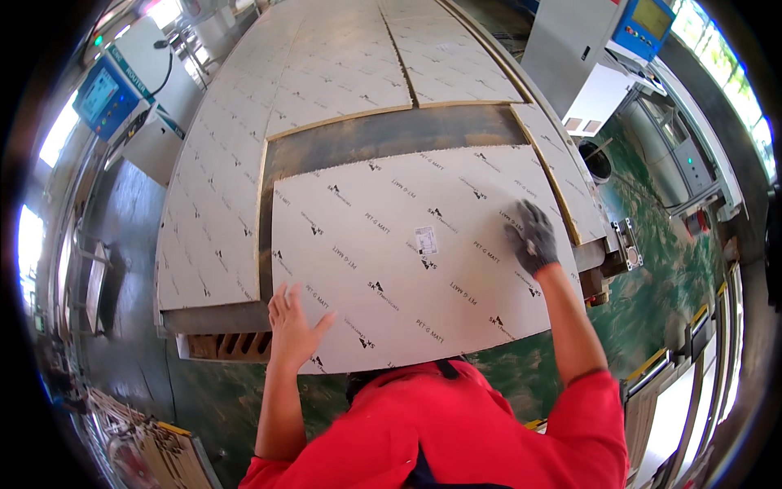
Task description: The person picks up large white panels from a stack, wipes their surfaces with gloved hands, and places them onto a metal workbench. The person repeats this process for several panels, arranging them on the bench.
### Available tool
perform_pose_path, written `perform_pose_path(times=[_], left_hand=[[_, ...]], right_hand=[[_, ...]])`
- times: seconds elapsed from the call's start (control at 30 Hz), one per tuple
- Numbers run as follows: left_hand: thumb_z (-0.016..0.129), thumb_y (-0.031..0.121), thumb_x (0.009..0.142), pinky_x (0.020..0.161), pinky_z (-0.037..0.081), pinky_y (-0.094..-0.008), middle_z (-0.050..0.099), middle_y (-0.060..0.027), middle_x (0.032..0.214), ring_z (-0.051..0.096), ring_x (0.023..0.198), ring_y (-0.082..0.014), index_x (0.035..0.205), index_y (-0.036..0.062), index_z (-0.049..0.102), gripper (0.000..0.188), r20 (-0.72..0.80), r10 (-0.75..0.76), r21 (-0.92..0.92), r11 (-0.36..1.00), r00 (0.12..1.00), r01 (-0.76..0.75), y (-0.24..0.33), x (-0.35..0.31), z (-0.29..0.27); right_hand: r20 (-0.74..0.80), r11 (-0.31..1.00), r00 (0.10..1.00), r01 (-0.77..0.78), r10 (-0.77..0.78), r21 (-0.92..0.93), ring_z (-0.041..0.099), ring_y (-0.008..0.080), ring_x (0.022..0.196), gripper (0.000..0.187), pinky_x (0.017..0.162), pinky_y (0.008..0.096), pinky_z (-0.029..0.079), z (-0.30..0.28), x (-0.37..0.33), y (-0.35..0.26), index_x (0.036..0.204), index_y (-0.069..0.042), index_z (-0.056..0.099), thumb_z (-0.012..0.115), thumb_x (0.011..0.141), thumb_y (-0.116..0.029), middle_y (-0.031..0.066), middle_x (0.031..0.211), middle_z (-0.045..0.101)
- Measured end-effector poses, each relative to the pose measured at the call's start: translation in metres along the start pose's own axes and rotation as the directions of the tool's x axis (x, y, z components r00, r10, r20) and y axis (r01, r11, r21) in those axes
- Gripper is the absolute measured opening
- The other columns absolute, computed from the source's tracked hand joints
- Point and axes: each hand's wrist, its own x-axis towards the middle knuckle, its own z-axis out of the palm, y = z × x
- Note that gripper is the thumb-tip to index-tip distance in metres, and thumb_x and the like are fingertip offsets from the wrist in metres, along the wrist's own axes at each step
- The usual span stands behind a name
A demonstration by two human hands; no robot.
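Observation:
A large white board [383,244] covered in printed film lies flat before me, its near edge jutting past the machine bed toward my body. A small white label [426,240] sticks to its middle. At the board's near left corner is my bare left hand [295,326], fingers spread over the edge. My right hand [533,236], in a dark grey glove, rests on the board near its right edge with the fingers stretched out. Neither hand grips anything.
Other cut panels [212,212] surround the board, and a bare dark strip of bed [391,130] shows behind it. Blue control panels [106,94] stand at left and far right. A black bucket [596,163] is right of the bed; stacked boards [676,407] stand lower right.

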Motion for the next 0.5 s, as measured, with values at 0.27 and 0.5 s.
perform_pose_path(times=[0.27, 0.5], left_hand=[[0.083, 0.055, 0.07, 0.113, 0.036, -0.0465, 0.025, -0.0307, 0.157, 0.025, 0.147, -0.0422, 0.151, -0.0014, 0.027, 0.113, 0.303, -0.081, 0.356, 0.934, 0.95, -0.034, 0.028, 0.041, -0.015], [0.083, 0.053, 0.071, 0.108, 0.041, -0.0464, 0.025, -0.0329, 0.156, 0.025, 0.147, -0.0427, 0.152, -0.0021, 0.027, 0.112, 0.33, -0.104, 0.376, 0.926, 0.938, -0.03, 0.03, 0.046, -0.007]], right_hand=[[-0.01, 0.958, 0.994, -0.11, 0.111, -0.265, 0.025, 0.0365, 0.149, 0.077, 0.123, 0.0463, 0.018, 0.075, 0.151, 0.061, 0.15, 0.001, 0.036, 0.042, 0.098, -0.055, 0.0203, 0.158, 0.033], [-0.036, 0.925, 0.985, -0.17, 0.168, -0.341, 0.03, 0.0375, 0.146, 0.068, 0.122, 0.0442, 0.019, 0.088, 0.178, 0.042, 0.144, 0.001, 0.046, 0.043, 0.098, -0.049, 0.0217, 0.153, 0.039]])
